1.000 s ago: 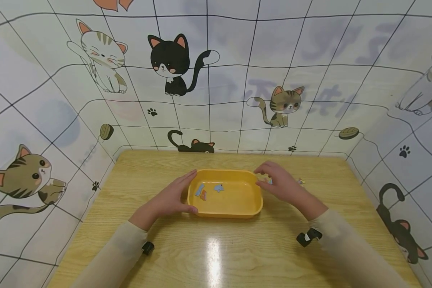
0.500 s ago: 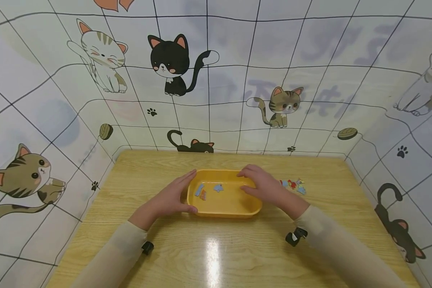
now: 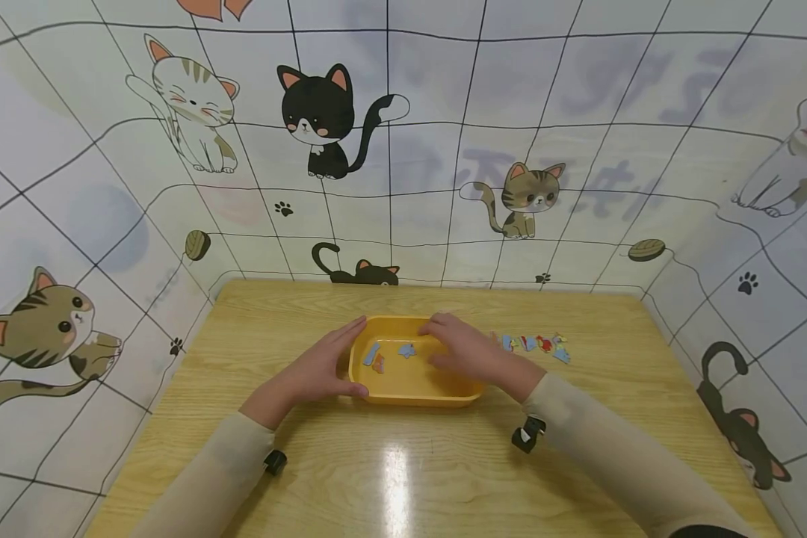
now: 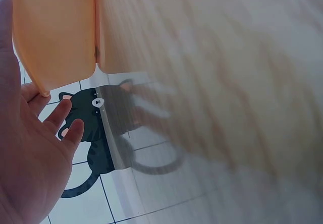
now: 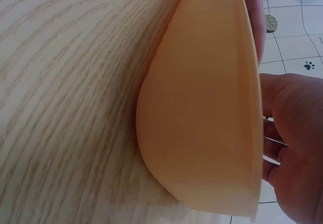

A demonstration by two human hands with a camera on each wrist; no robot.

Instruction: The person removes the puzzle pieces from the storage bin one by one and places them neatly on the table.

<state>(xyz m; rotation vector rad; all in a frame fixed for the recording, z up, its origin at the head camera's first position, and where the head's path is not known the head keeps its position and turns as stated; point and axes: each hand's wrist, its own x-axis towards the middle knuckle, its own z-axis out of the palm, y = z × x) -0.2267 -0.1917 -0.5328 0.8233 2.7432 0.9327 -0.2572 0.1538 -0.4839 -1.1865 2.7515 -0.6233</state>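
A shallow yellow plastic tray (image 3: 417, 398) rests on the table. My left hand (image 3: 316, 370) holds its left end, thumb at the front rim and fingers along the back corner. In the left wrist view, a fingertip (image 4: 44, 95) touches the tray's rim. Over the tray's right part hovers my right hand (image 3: 471, 350), thumb and forefinger apart; I see nothing between them. Inside the tray lie a blue strip-shaped piece (image 3: 371, 354), an orange piece (image 3: 379, 364) and a blue piece (image 3: 406, 350), all small and flat. The right wrist view shows the tray's outer wall (image 5: 202, 103).
Several small colourful flat pieces (image 3: 545, 344) lie in a row on the table just right of the tray. The wooden table (image 3: 309, 478) meets a cat-patterned wall covering (image 3: 390, 209) at the back and sides.
My right hand has moved left from beside the tray's right end to over its inside, uncovering the row of pieces on the right. The left hand and the tray stay almost still.
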